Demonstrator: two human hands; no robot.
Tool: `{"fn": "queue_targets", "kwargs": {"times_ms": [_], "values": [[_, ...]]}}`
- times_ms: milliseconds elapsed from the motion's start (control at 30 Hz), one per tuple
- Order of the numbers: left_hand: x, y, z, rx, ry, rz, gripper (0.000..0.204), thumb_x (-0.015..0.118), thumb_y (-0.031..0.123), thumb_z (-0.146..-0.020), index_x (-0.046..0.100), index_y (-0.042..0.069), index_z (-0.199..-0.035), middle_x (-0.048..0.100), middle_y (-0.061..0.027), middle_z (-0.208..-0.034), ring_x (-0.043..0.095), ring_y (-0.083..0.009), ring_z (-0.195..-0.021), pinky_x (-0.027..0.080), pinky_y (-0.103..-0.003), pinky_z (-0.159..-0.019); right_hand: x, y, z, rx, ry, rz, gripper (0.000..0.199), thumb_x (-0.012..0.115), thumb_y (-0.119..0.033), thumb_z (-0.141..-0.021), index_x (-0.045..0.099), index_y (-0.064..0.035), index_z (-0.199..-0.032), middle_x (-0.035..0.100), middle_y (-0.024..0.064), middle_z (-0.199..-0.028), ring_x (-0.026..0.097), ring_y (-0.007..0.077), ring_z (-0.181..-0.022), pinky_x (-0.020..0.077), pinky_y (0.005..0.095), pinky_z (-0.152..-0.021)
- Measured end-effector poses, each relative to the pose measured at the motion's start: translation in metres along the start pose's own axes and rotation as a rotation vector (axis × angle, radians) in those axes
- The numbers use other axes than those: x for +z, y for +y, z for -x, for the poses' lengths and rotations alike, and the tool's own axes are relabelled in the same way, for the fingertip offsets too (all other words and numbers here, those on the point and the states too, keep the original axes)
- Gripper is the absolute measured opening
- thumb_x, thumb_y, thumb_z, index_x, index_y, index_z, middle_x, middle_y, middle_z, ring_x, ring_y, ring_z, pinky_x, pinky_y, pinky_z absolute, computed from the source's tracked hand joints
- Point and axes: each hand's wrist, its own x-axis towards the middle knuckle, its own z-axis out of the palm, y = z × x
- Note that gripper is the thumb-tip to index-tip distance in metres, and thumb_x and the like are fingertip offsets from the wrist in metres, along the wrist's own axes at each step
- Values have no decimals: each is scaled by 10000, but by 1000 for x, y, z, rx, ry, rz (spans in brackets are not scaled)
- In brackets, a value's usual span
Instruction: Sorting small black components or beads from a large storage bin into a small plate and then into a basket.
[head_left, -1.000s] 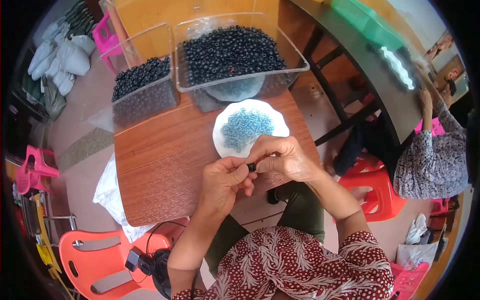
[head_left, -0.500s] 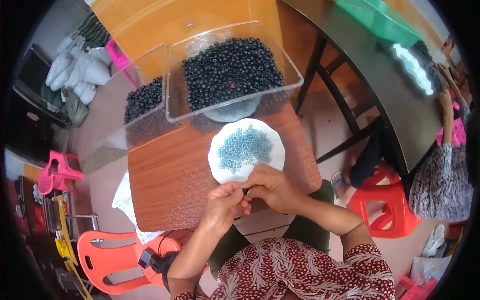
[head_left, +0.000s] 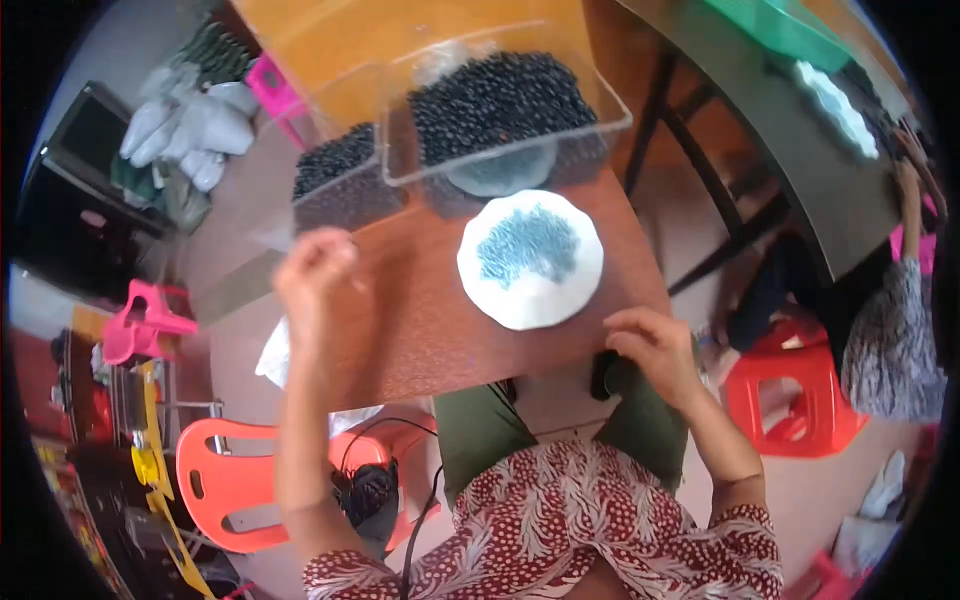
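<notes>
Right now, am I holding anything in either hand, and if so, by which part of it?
Your right hand shows nothing held. Your left hand is blurred, so I can't tell whether it holds anything.

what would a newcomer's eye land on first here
Probably the white scalloped plate of small bluish beads, bright against the brown table. Just beyond it, two clear bins hold heaps of black beads. Then come the blurred left hand, over the table's left side, and the right hand, by its near right corner.
</notes>
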Motion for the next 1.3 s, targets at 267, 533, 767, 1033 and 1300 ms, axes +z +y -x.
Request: {"fn": "queue_targets", "kwargs": {"times_ms": [267, 533, 767, 1033, 1300], "values": [[-56, -37, -170, 186, 139, -434, 206, 605, 73, -730, 604, -6, -919, 598, -77, -725, 546, -149, -597, 438, -273, -535, 31, -11, -15, -35, 92, -57, 137, 562, 24, -780, 615, 34, -905, 614, 43, -782, 558, 91, -703, 448, 214, -639], [-51, -60, -135, 799, 352, -953, 348, 607, 86, -693, 597, 58, -1040, 564, -139, -1076, 512, -316, -990, 380, -373, -891, 45, -4, -76, -487, 199, 687, 95, 617, -13, -688, 626, -31, -781, 579, 106, -741, 556, 286, -740, 445, 342, -645], [3, -63, 8, 406, 49, -382, 196, 561, 21, -757, 590, -4, -949, 569, -125, -979, 532, -255, -953, 417, -345, -834, 56, 33, -95, -570, 122, 985, 75, 635, -71, -625, 613, -55, -695, 520, 91, -666, 537, 275, -675, 438, 382, -571], [48, -81, 38, 313, -275, -223, 162, 547, 24, -803, 593, 2, -957, 576, -82, -951, 555, -168, -873, 437, -267, -782, 65, 22, -100, -652, 6, 973, 86, 611, -46, -634, 602, -66, -717, 485, 74, -633, 527, 267, -655, 425, 393, -538], [92, -95, 16, 355, -161, -19, 196, 553, -67, -738, 583, -2, -921, 575, -100, -838, 551, -207, -716, 453, -279, -630, 50, -93, -185, -941, 113, 757, 79, 645, -37, -664, 614, -24, -735, 581, 119, -693, 570, 288, -668, 445, 363, -596]]}}
